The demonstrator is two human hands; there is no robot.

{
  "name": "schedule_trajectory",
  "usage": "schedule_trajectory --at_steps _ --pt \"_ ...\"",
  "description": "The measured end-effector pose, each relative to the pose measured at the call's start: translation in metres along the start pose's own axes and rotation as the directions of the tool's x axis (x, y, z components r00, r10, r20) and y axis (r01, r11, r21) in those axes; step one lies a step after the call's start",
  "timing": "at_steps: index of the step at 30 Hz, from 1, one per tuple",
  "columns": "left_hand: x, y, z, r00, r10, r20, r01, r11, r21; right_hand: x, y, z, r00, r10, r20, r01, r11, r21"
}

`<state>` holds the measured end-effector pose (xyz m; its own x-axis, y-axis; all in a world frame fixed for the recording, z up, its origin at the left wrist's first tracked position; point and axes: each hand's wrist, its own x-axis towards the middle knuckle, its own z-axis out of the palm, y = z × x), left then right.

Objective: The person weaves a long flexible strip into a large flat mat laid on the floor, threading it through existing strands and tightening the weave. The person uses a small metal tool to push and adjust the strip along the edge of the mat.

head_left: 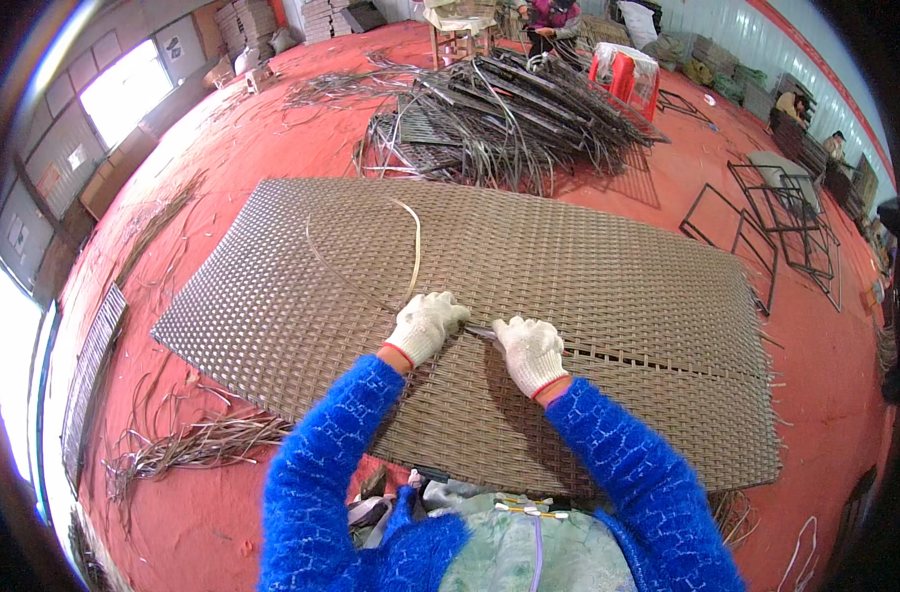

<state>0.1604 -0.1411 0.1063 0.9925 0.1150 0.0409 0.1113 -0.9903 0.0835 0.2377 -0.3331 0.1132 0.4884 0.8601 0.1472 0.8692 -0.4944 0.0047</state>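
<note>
Beyond both hands, across the red floor (272, 138), lies a tangled heap of dark strips and woven panels (509, 113), with a red plastic stool (622, 71) at its far right. Well off to the right of the right hand stand empty black metal frames (765, 222); loose strip offcuts (193, 444) litter the floor to the left of the left hand. Stacked cardboard boxes (238, 25) sit far off at the upper left.

The grey-brown woven mat (568, 257) lies flat under both hands, a slit running rightward from the right hand. A loose strip (410, 247) loops up from the left hand (427, 326), which is closed on it. The right hand (531, 353), gloved white, is fisted around a small metal tool (481, 333) whose tip rests on the weave between the hands.
</note>
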Motion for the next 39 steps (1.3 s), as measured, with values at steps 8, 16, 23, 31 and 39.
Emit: schedule_trajectory --at_steps 8,16,23,31,39 --pt "0.003 -0.002 0.002 0.989 0.114 -0.098 -0.132 0.971 -0.198 -0.01 0.026 -0.015 0.995 0.05 0.091 -0.045 0.997 -0.059" --pt "0.016 0.037 -0.008 0.943 -0.118 -0.311 -0.215 0.498 -0.84 -0.005 0.038 -0.025 0.991 -0.085 0.1 0.103 0.976 -0.192" --pt "0.0 0.007 0.003 0.991 -0.129 0.042 0.102 0.506 -0.856 -0.003 0.051 -0.015 0.926 -0.333 -0.177 0.269 0.913 -0.307" --pt "-0.008 -0.015 0.001 0.937 -0.302 0.175 0.283 0.363 -0.888 0.005 0.06 -0.016 0.843 -0.523 -0.126 0.467 0.828 -0.311" --pt "-0.01 -0.013 -0.005 0.925 -0.352 0.141 0.284 0.396 -0.873 -0.004 0.055 -0.012 0.887 -0.415 -0.203 0.35 0.891 -0.29"
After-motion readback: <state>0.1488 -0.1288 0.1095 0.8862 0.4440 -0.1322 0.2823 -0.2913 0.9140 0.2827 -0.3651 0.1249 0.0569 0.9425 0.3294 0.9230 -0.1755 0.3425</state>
